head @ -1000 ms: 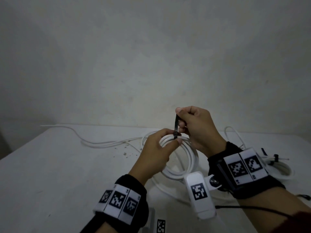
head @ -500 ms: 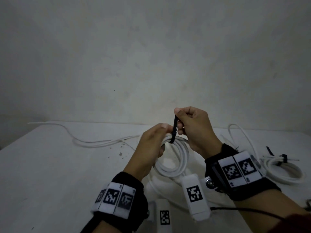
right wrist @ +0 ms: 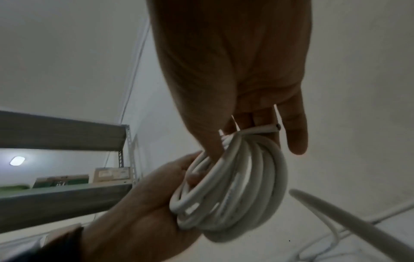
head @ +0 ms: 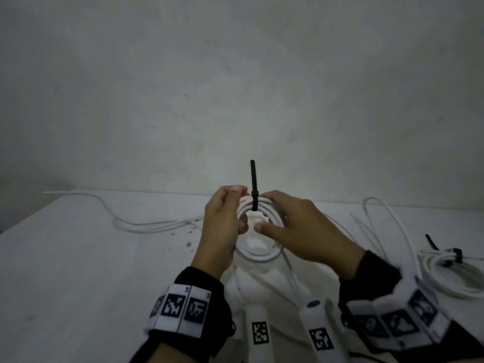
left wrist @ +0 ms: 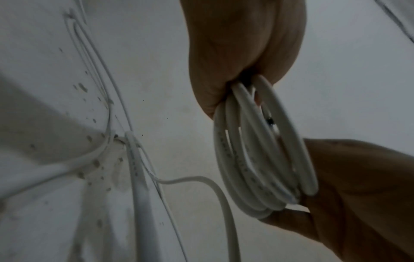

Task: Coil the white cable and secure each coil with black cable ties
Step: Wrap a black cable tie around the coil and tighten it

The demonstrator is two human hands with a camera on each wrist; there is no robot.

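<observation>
Your left hand (head: 222, 226) and right hand (head: 296, 229) both grip the coil (head: 258, 254), fingers curled around its loops, held above the table (head: 78, 258). The tie (head: 253, 188) wraps the coil at 12 o'clock, tail upright. A second coil (head: 455, 276) lies at 3 o'clock.

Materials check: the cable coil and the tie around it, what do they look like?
Coil: white, smooth, slightly glossy jacket, probably PVC or similar plastic; it bends in even loops and shows faint print in the left wrist view. Tie: matte black strip, likely nylon; its free tail stands straight up unsupported, so it is fairly stiff. Neither material is certain from the look alone.
</observation>
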